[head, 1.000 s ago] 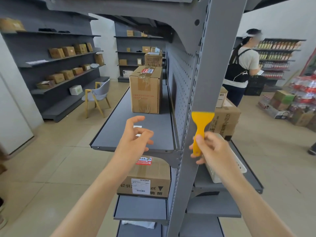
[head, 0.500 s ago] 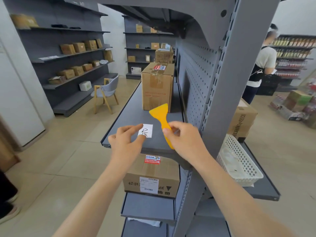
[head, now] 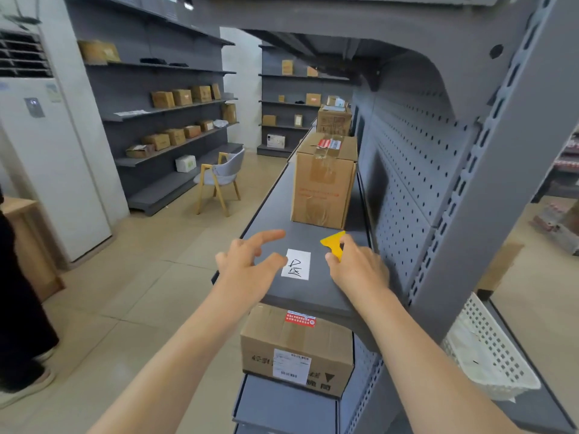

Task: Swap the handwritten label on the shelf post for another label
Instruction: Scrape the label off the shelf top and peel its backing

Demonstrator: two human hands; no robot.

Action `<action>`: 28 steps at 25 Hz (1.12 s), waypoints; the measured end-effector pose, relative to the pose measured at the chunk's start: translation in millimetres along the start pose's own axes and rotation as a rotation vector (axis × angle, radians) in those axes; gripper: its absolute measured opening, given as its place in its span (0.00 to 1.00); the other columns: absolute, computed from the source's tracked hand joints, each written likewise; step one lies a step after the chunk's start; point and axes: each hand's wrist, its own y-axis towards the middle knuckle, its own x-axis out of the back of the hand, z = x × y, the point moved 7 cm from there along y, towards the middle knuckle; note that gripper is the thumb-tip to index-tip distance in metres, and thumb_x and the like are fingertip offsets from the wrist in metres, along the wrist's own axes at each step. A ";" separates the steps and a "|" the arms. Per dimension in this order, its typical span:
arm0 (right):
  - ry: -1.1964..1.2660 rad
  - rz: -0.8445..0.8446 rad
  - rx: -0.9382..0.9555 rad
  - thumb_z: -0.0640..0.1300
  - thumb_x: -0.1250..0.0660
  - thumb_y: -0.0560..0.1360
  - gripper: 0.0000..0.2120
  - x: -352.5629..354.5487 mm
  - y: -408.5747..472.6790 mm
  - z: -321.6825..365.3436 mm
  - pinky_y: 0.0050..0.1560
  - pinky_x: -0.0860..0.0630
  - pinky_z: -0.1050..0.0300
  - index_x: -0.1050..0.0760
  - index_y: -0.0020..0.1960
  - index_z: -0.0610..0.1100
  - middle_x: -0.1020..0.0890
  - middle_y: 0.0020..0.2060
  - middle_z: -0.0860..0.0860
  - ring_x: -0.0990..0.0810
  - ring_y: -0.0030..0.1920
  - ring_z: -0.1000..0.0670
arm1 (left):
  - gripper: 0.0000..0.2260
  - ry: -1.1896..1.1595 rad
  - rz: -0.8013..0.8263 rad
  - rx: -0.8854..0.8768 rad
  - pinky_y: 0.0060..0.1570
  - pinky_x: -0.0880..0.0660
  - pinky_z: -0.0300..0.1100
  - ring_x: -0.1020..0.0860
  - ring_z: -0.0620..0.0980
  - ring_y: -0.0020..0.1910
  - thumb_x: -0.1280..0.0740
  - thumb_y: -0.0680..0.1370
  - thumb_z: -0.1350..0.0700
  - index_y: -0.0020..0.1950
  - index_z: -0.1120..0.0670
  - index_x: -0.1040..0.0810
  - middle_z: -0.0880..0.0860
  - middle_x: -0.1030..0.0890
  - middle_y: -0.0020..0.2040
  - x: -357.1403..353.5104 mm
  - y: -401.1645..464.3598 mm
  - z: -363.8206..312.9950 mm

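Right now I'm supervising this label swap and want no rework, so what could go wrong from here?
1. The white handwritten paper label lies flat on the grey metal shelf near its front edge; the left hand, fingers spread beside it, may nudge it off.
2. A flat label is probably hard to pinch and may crease.
3. The right hand holds the yellow plastic scraper, so it has fewer free fingers to help.

Label [head: 296, 264] flat on shelf [head: 313, 292], between left hand [head: 247, 267] and right hand [head: 357, 267]; box [head: 324, 183] behind.
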 end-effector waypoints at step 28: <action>-0.381 0.432 0.201 0.67 0.30 0.72 0.31 -22.4 18.3 66.9 0.71 0.44 0.37 0.26 0.67 0.47 0.26 0.69 0.43 0.41 0.76 0.39 | 0.13 -0.134 -0.050 0.003 0.36 0.32 0.35 0.32 0.43 0.33 0.37 0.81 0.60 0.58 0.45 0.19 0.49 0.27 0.41 -4.6 8.5 29.3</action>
